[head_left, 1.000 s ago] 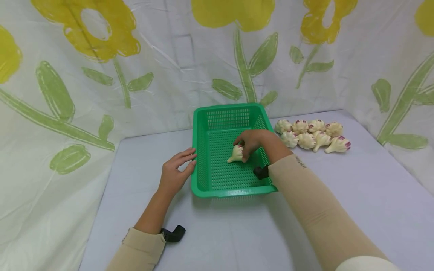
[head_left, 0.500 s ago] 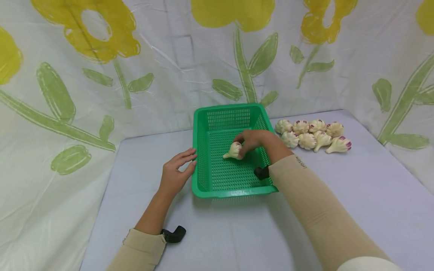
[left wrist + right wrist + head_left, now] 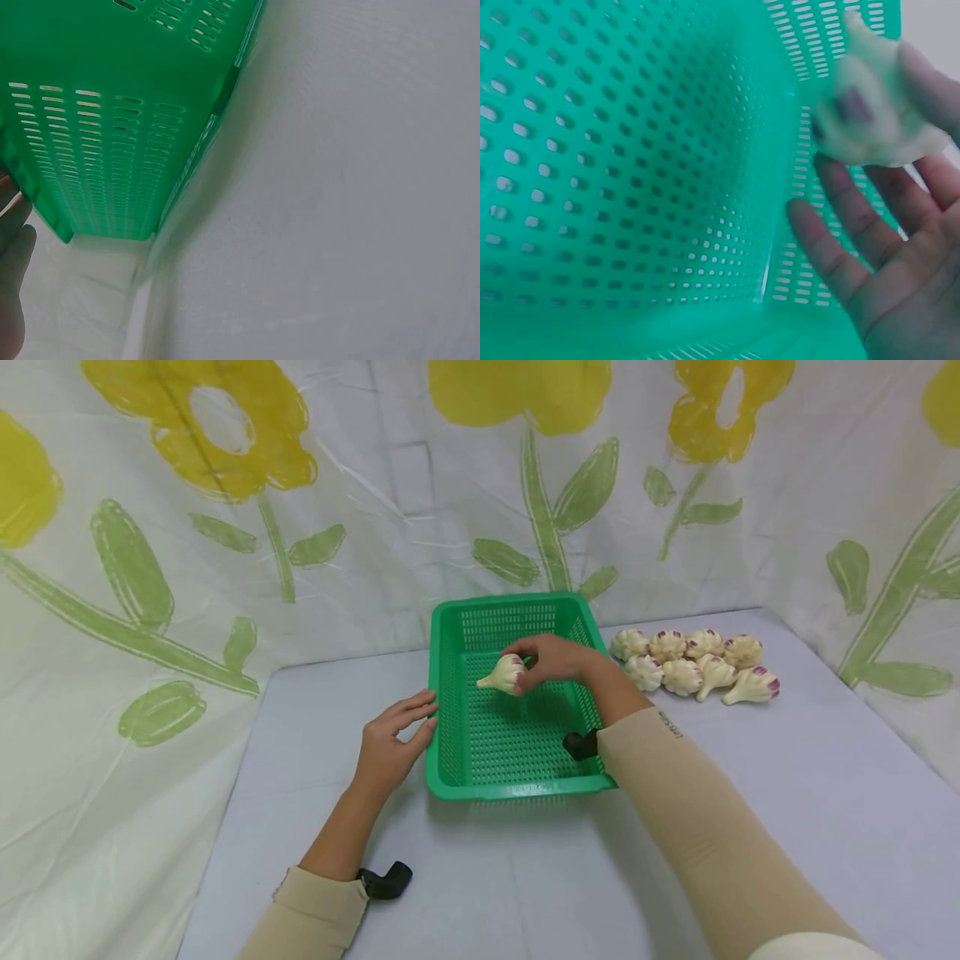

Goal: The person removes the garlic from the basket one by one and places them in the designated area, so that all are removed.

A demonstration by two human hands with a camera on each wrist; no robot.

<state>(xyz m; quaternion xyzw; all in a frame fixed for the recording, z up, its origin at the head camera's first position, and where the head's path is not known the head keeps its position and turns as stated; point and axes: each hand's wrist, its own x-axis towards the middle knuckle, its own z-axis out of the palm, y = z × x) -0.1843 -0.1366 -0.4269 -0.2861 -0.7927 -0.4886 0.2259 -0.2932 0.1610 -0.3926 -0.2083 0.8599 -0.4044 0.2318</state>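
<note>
My right hand (image 3: 551,660) holds a garlic bulb (image 3: 504,675) between thumb and fingers, over the inside of the green plastic basket (image 3: 517,790). The bulb is cream with purple streaks, its stem pointing left in the head view. In the right wrist view the same garlic bulb (image 3: 874,105) sits between the thumb and the fingertips (image 3: 844,176), above the perforated basket floor (image 3: 630,172). My left hand (image 3: 392,739) lies along the basket's left side, fingers fairly straight with the tips at its rim. The left wrist view shows part of those fingers beside the basket wall (image 3: 97,150).
Several more garlic bulbs (image 3: 682,677) lie in two rows on the white tabletop (image 3: 795,793), right of the basket. Behind the table hangs a white cloth (image 3: 360,527) printed with yellow flowers. Each wrist carries a black camera mount (image 3: 386,881).
My right hand has raised the garlic bulb from low in the basket, moving up and leftward in the head view. The left hand stays at the basket's side.
</note>
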